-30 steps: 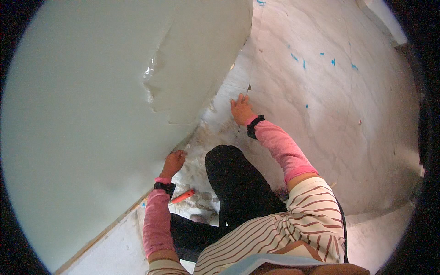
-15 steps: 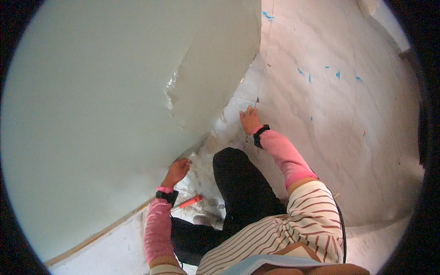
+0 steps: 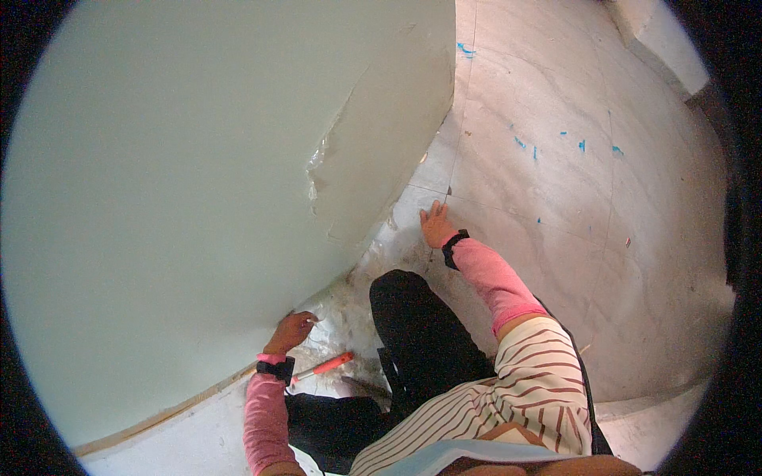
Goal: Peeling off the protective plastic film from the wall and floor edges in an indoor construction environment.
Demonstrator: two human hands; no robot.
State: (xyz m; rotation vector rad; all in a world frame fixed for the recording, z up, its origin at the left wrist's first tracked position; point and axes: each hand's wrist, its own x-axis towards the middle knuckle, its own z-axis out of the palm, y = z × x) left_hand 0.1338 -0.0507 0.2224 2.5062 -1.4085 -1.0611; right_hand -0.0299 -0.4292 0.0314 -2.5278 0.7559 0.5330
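My right hand [image 3: 436, 225] rests on the pale floor [image 3: 540, 254] with its fingers spread, beside the foot of a large pale green panel [image 3: 198, 182]. Low along the panel's bottom edge, my left hand [image 3: 291, 332] is closed with its fingertips pinched together. Something thin and whitish may be between them, but it is too small to make out. Just below that hand lies a tool with a red handle [image 3: 333, 363]; its other end is near my left wrist. Shiny, crinkled clear film [image 3: 316, 168] shows on the panel, bordering a duller patch.
My bent knee [image 3: 409, 305] in black trousers is between my arms. Crumpled clear sheeting and dirt [image 3: 345, 317] lie along the panel's foot. Blue marks [image 3: 582, 146] and thin joint lines run over the floor. A pale block [image 3: 663, 44] stands at the far right.
My left hand has moved a little left and nearer to me along the panel's edge. My right hand stays on the floor by the same joint. The view has shifted slightly.
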